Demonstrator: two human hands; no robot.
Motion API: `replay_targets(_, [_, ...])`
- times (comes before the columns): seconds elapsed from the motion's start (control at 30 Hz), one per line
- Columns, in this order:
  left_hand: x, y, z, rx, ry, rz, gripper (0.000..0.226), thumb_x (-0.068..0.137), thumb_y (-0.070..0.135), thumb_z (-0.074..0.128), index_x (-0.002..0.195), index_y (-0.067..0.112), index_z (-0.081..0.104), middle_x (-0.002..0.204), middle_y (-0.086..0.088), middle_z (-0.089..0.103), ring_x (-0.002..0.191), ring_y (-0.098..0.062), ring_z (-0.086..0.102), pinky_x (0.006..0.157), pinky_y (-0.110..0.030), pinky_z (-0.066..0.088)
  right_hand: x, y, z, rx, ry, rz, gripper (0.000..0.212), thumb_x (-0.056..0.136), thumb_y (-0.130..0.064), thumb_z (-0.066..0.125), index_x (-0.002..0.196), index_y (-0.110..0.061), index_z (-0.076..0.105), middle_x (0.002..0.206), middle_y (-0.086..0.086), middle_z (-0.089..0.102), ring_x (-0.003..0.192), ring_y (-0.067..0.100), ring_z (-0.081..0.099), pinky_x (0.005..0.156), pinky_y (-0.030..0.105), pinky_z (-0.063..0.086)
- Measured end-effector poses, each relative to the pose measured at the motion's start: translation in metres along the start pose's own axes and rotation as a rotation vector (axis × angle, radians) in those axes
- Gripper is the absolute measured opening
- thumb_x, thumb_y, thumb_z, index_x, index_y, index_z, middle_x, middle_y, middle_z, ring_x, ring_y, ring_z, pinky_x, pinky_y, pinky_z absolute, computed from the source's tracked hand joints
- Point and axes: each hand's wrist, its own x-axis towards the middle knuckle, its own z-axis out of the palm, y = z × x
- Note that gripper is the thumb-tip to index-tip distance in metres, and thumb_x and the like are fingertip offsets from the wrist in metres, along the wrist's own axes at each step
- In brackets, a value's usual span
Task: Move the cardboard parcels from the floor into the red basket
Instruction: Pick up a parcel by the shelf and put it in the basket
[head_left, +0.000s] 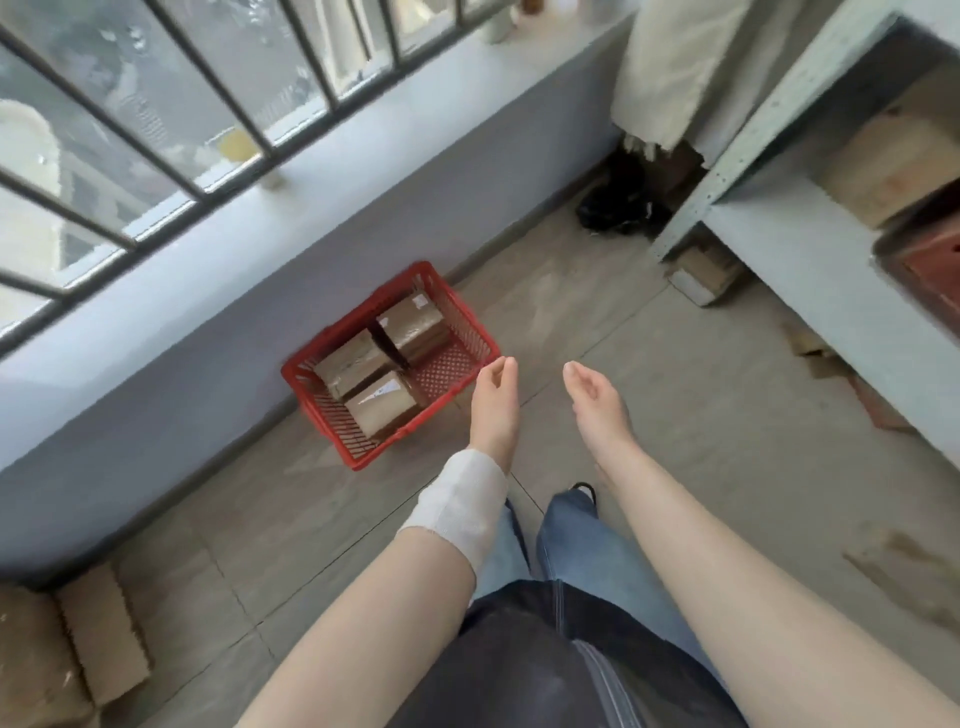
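three cardboard parcels in red basket, labels unreadable; left grip, right grip spread, empty.

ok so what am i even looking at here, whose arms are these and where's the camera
This is one picture from a camera worn on a person's head, looking forward and down, so the arms are the wearer's own. The left hand, with a white bandage on its wrist, and the right hand both hang open and hold nothing. On the tiled floor, against the wall under the barred window, stands a red basket with three cardboard parcels inside. The jeans and a shoe below are the person's legs. A grey metal shelf stands at the right.
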Motion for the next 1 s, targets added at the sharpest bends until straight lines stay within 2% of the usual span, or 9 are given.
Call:
replay_targets(0.17, [-0.045, -0.013, 0.078, 0.154, -0.163, 0.088, 0.044, 0.098, 0.03, 0.041, 0.136, 0.009, 0.044, 0.141, -0.003, 0.047, 0.131, -0.016, 0.043, 0.104, -0.024, 0.03, -0.034, 0.034, -0.087, 0.141, 0.201, 0.013, 0.047, 0.096, -0.029, 0.044, 0.136, -0.005, 0.042, 0.141, 0.007, 0.048, 0.128, 0.016, 0.046, 0.1, 0.021, 0.034])
replay_targets(0.3, [-0.094, -0.039, 0.155, 0.281, -0.324, 0.12, 0.042, 0.099, 0.028, 0.04, 0.134, 0.005, 0.045, 0.137, -0.01, 0.05, 0.128, -0.021, 0.046, 0.104, -0.026, 0.033, -0.07, 0.076, -0.17, 0.239, 0.365, 0.023, 0.046, 0.096, -0.028, 0.044, 0.135, -0.004, 0.044, 0.136, 0.009, 0.052, 0.112, 0.01, 0.048, 0.09, 0.017, 0.034])
replay_targets(0.4, [-0.134, -0.061, 0.212, 0.352, -0.421, 0.139, 0.043, 0.098, 0.027, 0.04, 0.134, 0.003, 0.045, 0.137, -0.012, 0.051, 0.128, -0.022, 0.047, 0.108, -0.031, 0.034, -0.102, 0.109, -0.23, 0.322, 0.468, 0.033, 0.046, 0.096, -0.029, 0.044, 0.134, -0.003, 0.046, 0.109, 0.0, 0.057, 0.102, 0.008, 0.052, 0.081, 0.015, 0.04])
replay_targets(0.47, [-0.171, -0.082, 0.254, 0.408, -0.486, 0.153, 0.043, 0.098, 0.028, 0.041, 0.133, 0.004, 0.045, 0.134, -0.011, 0.052, 0.128, -0.022, 0.047, 0.11, -0.034, 0.035, -0.129, 0.138, -0.277, 0.37, 0.54, 0.035, 0.042, 0.096, -0.031, 0.044, 0.128, -0.005, 0.051, 0.097, -0.005, 0.052, 0.094, 0.006, 0.05, 0.09, 0.02, 0.04])
replay_targets(0.53, [-0.206, -0.107, 0.293, 0.459, -0.556, 0.173, 0.041, 0.098, 0.028, 0.04, 0.131, 0.005, 0.046, 0.129, -0.009, 0.054, 0.126, -0.022, 0.048, 0.11, -0.034, 0.036, -0.156, 0.17, -0.319, 0.399, 0.6, 0.057, 0.033, 0.096, -0.033, 0.043, 0.113, -0.008, 0.056, 0.093, 0.0, 0.055, 0.092, 0.011, 0.053, 0.098, 0.029, 0.038])
replay_targets(0.57, [-0.223, -0.121, 0.312, 0.49, -0.597, 0.183, 0.04, 0.098, 0.028, 0.04, 0.131, 0.006, 0.047, 0.129, -0.008, 0.054, 0.126, -0.021, 0.048, 0.109, -0.034, 0.036, -0.17, 0.186, -0.339, 0.413, 0.639, 0.076, 0.041, 0.096, -0.032, 0.043, 0.116, 0.0, 0.056, 0.096, 0.01, 0.059, 0.096, 0.019, 0.057, 0.101, 0.034, 0.039])
replay_targets(0.63, [-0.255, -0.148, 0.351, 0.545, -0.678, 0.191, 0.04, 0.098, 0.029, 0.04, 0.131, 0.008, 0.046, 0.132, -0.009, 0.053, 0.124, -0.019, 0.048, 0.109, -0.034, 0.035, -0.196, 0.216, -0.378, 0.462, 0.716, 0.108, 0.044, 0.097, -0.03, 0.042, 0.118, 0.007, 0.053, 0.12, 0.024, 0.059, 0.115, 0.034, 0.054, 0.105, 0.045, 0.04])
replay_targets(0.83, [-0.342, -0.214, 0.446, 0.704, -0.889, 0.217, 0.042, 0.098, 0.029, 0.04, 0.133, 0.007, 0.044, 0.134, -0.011, 0.051, 0.127, -0.022, 0.047, 0.111, -0.037, 0.035, -0.257, 0.299, -0.471, 0.587, 0.917, 0.173, 0.041, 0.097, -0.029, 0.041, 0.119, 0.002, 0.055, 0.13, 0.019, 0.055, 0.119, 0.032, 0.051, 0.105, 0.044, 0.039])
replay_targets(1.0, [-0.386, -0.247, 0.52, 0.804, -0.976, 0.254, 0.042, 0.098, 0.03, 0.039, 0.132, 0.005, 0.044, 0.135, -0.012, 0.051, 0.127, -0.025, 0.047, 0.112, -0.041, 0.034, -0.28, 0.342, -0.537, 0.774, 1.012, 0.172, 0.045, 0.096, -0.033, 0.043, 0.134, -0.009, 0.046, 0.14, 0.006, 0.049, 0.128, 0.021, 0.046, 0.11, 0.034, 0.035])
